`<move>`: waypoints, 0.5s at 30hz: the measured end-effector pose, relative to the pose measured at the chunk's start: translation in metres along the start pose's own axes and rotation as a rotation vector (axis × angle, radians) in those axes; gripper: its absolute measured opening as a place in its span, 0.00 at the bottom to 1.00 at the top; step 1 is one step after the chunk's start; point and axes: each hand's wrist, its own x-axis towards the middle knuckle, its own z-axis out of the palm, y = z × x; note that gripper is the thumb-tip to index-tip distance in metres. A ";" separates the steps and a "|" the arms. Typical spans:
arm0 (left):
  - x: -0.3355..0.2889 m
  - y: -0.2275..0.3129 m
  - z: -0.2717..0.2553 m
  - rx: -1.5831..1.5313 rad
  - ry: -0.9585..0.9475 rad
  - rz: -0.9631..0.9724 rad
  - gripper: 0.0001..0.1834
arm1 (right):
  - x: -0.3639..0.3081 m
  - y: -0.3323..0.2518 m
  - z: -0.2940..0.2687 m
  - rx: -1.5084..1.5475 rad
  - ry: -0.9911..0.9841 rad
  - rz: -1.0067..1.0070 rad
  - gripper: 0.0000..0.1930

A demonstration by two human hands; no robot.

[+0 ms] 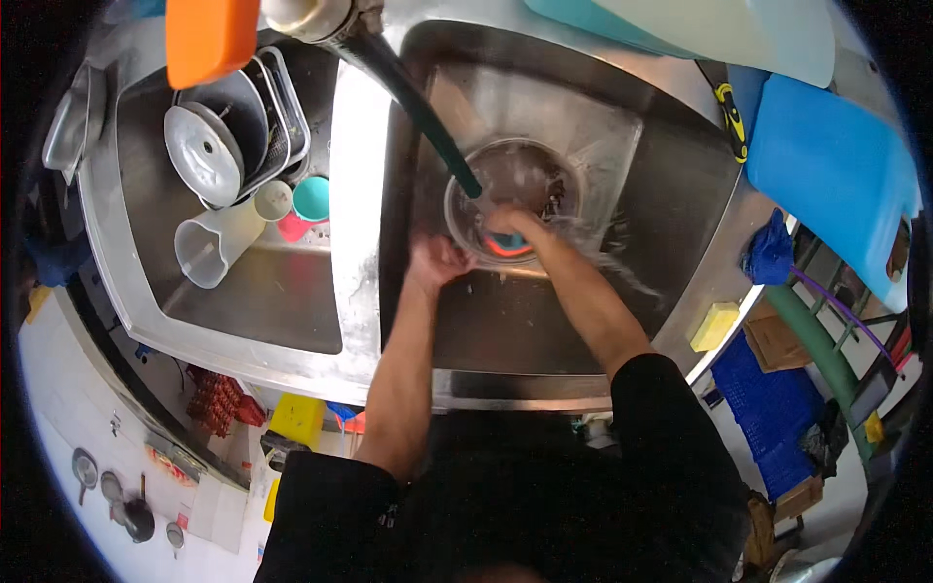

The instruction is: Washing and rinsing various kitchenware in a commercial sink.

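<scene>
Fingers are blurry, can't tell their grip; right hand seems washing the tub; left hand should steady it next.

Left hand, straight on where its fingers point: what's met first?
Most likely the round clear container; the left hand is right beside it, though motion blur hides whether they touch.

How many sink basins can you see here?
2: the left basin, with a teal cup inside, and the right basin, where the left hand and right hand are. Any outside this view wouldn't show.
</scene>
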 end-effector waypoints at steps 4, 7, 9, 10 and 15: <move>0.015 -0.052 -0.005 0.062 -0.165 0.024 0.44 | 0.028 0.010 0.024 1.165 -0.124 0.056 0.22; 0.013 -0.008 -0.024 -0.068 -0.023 -0.143 0.45 | 0.049 0.040 0.048 0.399 0.097 -0.176 0.15; 0.015 -0.019 -0.023 -0.133 -0.189 -0.175 0.44 | 0.062 0.048 0.053 0.303 0.011 -0.129 0.14; 0.018 -0.037 -0.023 -0.029 -0.101 -0.118 0.44 | 0.065 0.045 0.055 0.339 -0.075 -0.066 0.15; 0.013 -0.024 -0.018 0.055 -0.118 0.061 0.38 | 0.056 0.041 0.048 0.663 -0.115 -0.144 0.14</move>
